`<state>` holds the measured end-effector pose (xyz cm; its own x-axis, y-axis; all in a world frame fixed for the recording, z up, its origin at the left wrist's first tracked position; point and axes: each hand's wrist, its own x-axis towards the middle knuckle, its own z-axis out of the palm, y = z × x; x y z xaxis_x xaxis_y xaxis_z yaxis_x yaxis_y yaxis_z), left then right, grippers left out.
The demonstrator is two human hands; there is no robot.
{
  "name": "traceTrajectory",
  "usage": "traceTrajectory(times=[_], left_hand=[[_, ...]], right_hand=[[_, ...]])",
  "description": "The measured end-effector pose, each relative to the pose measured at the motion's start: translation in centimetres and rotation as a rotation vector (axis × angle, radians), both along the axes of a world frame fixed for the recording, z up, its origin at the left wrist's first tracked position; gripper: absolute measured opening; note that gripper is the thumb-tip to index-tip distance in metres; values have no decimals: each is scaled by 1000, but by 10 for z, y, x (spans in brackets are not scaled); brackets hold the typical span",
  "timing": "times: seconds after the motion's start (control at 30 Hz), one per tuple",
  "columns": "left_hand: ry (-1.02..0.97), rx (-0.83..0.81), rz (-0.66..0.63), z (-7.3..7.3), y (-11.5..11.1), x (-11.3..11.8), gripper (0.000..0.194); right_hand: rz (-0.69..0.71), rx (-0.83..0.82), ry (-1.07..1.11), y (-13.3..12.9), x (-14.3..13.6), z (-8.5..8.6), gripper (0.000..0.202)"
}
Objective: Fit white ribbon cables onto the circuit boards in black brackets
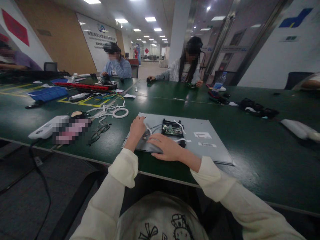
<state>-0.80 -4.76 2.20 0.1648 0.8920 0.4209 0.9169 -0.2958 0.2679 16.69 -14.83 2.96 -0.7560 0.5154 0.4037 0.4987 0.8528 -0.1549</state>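
A flat grey metal panel point(192, 146), which looks like the back of a display, lies on the table before me. A green circuit board point(172, 128) in a black frame is fixed on it, with white tape strips point(183, 140) across the frame. Thin grey cables point(156, 127) run left from the board. My left hand point(137, 130) is at the panel's left end, its fingers bent together beside the cables; what they hold is hidden. My right hand point(166, 146) rests low over the panel, its fingers apart and reaching toward the cable end by my left hand.
Eyeglasses point(99, 132), a white power strip point(48, 127), a white tape roll point(120, 113) and loose white strips lie left. A blue tray point(47, 94) sits farther back. A water bottle point(219, 81) stands at the far right. Other people sit across the table.
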Motion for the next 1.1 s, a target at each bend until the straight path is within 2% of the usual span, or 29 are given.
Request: traceTrajectory(times=[0.1,0.3,0.5,0.67,0.8,0.93,1.1], left_hand=[[-22,69,39,5,-4,0,30],[-95,190,38,12,-7,1,27],[-154,207,-3,13,-9,4,23],[-147,169,-55,11,-9,5,22],[-150,156,-84,8,-6,6,20],[-133,166,-91,5,-4,6,19],[-140,147,-108,1,-3,6,18]], right_hand=[[-5,-19,-14,0,1,1,57],[-105,-63,-40,10,6,-7,56],[-365,-30,-24,45,32,-21,51],[-682,-40,-58,82,84,-32,51],[-954,-58,-82,99,137,-37,51],[-1190,-72,-89,103,188,-38,53],[-1397,-105,-82,96,243,-37,53]])
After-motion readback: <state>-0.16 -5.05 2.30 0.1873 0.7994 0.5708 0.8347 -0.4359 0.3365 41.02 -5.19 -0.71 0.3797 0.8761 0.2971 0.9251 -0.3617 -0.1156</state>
